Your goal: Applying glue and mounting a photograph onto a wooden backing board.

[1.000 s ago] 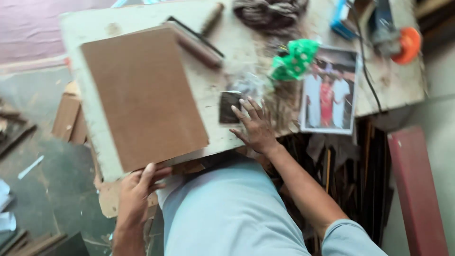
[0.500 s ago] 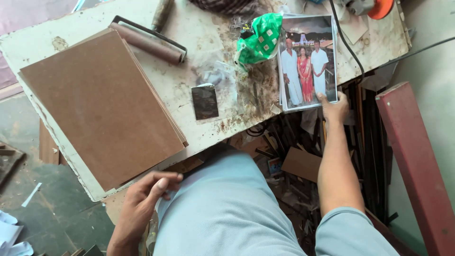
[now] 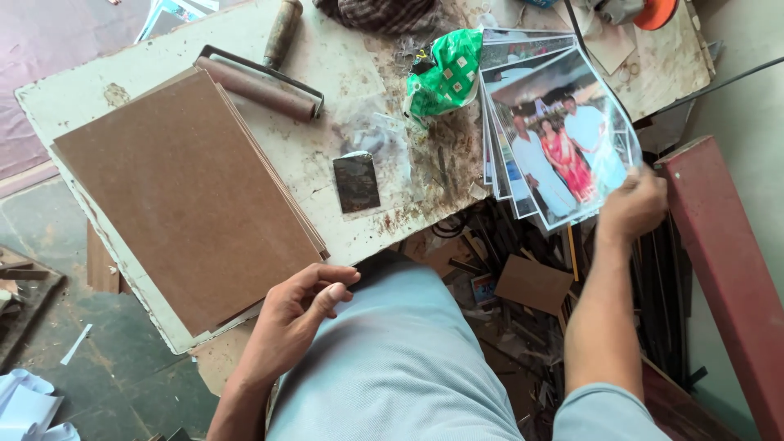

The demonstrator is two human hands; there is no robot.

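Observation:
My right hand (image 3: 635, 204) grips the near corner of a fanned stack of glossy photo prints (image 3: 549, 131) and lifts them off the right side of the worn white table (image 3: 343, 106). The top print shows three people standing. My left hand (image 3: 294, 314) rests loosely curled on my thigh by the table's near edge, touching nothing else. Just beyond it lies a stack of brown hardboard sheets (image 3: 188, 196).
A rubber hand roller (image 3: 257, 82) lies behind the boards. A small dark metal scraper (image 3: 357, 181) sits mid-table, a crumpled green packet (image 3: 445, 77) beside the prints. A red wooden bar (image 3: 719, 269) stands at right. Scrap wood and offcuts (image 3: 523, 282) litter the floor under the table.
My right hand went from the scraper area to the photo prints at the right, took hold of them and raised them off the table. The left hand stayed by my thigh.

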